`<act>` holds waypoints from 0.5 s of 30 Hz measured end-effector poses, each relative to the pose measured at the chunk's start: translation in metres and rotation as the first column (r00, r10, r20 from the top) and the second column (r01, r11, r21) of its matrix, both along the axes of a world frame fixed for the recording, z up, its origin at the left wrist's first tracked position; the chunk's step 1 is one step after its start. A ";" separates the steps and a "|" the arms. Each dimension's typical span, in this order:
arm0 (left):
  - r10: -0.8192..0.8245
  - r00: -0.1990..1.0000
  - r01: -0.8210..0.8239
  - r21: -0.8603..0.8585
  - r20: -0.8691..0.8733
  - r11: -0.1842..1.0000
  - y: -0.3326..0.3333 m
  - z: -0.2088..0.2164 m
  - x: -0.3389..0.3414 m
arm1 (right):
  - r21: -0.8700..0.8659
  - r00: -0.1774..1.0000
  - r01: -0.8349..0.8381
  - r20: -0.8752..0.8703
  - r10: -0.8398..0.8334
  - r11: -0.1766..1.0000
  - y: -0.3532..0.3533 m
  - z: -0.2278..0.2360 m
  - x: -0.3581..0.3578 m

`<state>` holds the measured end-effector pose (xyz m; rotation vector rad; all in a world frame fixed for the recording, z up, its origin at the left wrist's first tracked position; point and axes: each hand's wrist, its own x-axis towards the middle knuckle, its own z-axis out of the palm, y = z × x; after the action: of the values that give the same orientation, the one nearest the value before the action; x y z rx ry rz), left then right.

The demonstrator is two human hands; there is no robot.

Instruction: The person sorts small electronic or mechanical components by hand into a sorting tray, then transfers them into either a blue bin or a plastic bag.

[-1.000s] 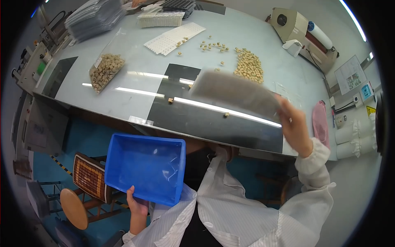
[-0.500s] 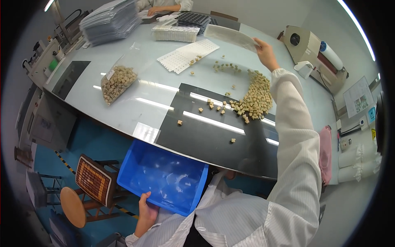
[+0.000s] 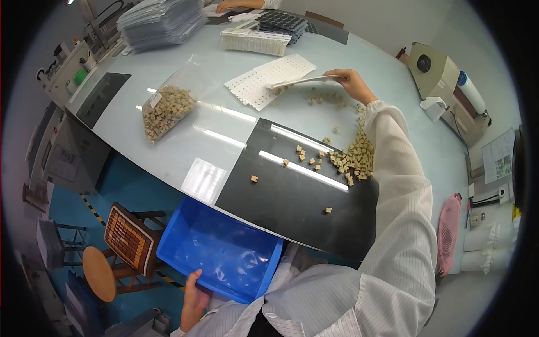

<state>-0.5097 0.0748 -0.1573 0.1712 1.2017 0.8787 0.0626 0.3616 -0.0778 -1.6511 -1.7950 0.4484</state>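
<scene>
My left hand (image 3: 195,300) grips the near rim of a blue plastic bin (image 3: 224,238) below the table's front edge; clear plastic pieces seem to lie inside. Stretched out over the table, my right hand (image 3: 356,86) pinches one end of a thin whitish plate (image 3: 303,81), seen nearly edge-on. The plate's other end is over or against a white perforated sheet (image 3: 251,92); whether they touch I cannot tell. Small tan cubes (image 3: 360,157) are heaped by my right sleeve, which hides part of them. Loose cubes (image 3: 302,155) lie scattered left of the heap.
A clear bag of cubes (image 3: 171,109) lies on the left of the table (image 3: 213,135). Behind are stacked clear sheets (image 3: 163,25), a pale tray stack (image 3: 254,42) and black trays (image 3: 283,25). Another person's hand (image 3: 229,5) is at the far edge. A beige machine (image 3: 441,78) stands right.
My right hand has brought the plate down and to the left, from raised above the table to the perforated sheet. My left hand keeps hold of the bin. The whole view has shifted slightly.
</scene>
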 end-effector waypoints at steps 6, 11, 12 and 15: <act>-0.006 0.998 0.007 -0.025 0.063 1.000 0.002 0.001 0.002 | -0.081 0.994 -0.095 -0.058 0.091 0.992 -0.051 0.010 -0.007; -0.027 0.995 0.032 -0.047 0.097 0.998 0.001 -0.008 0.000 | -0.162 0.987 -0.157 -0.067 0.148 0.974 -0.075 0.026 -0.005; -0.016 0.994 0.022 -0.050 0.107 0.999 0.001 -0.008 0.001 | -0.170 0.984 -0.170 -0.074 0.160 0.971 -0.076 0.028 -0.004; -0.046 0.996 0.049 -0.043 0.075 0.998 -0.001 -0.007 0.005 | -0.085 0.988 -0.141 -0.083 0.133 0.986 -0.072 0.030 0.000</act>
<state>-0.5047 0.0742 -0.1640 0.1293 1.1428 0.8090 0.0631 0.2899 -0.0477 -1.5539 -1.8619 0.6556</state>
